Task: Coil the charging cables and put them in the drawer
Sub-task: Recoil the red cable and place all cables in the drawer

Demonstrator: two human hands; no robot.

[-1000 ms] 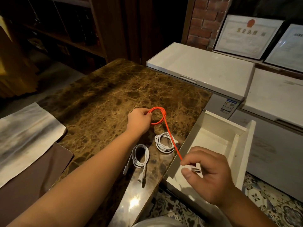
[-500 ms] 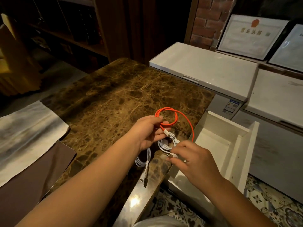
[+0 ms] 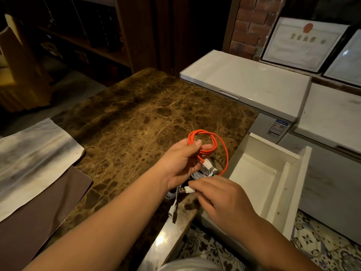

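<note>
My left hand (image 3: 180, 163) grips a coil of orange charging cable (image 3: 212, 143) above the marble table (image 3: 136, 118), thumb and fingers pinched round the loops. One wide orange loop swings out to the right and down to my right hand (image 3: 218, 198), which pinches the cable's white USB plug (image 3: 186, 190). The cable's other white plug (image 3: 208, 165) dangles below the coil. Two coiled white cables (image 3: 173, 196) lie on the table under my hands, mostly hidden. The open white drawer (image 3: 289, 173) stands to the right of the table, nothing visible inside it.
White chest freezers (image 3: 244, 85) stand behind and right of the drawer, with framed certificates (image 3: 300, 44) above. A grey cloth (image 3: 33, 159) and a brown mat (image 3: 39, 212) lie at the table's left. Dark shelving (image 3: 82, 36) fills the back left. Patterned floor tiles (image 3: 316, 247) show below.
The stretched orange cable has been wound into loops in my left hand. My right hand came in from beside the drawer to just below my left hand, holding the plug end.
</note>
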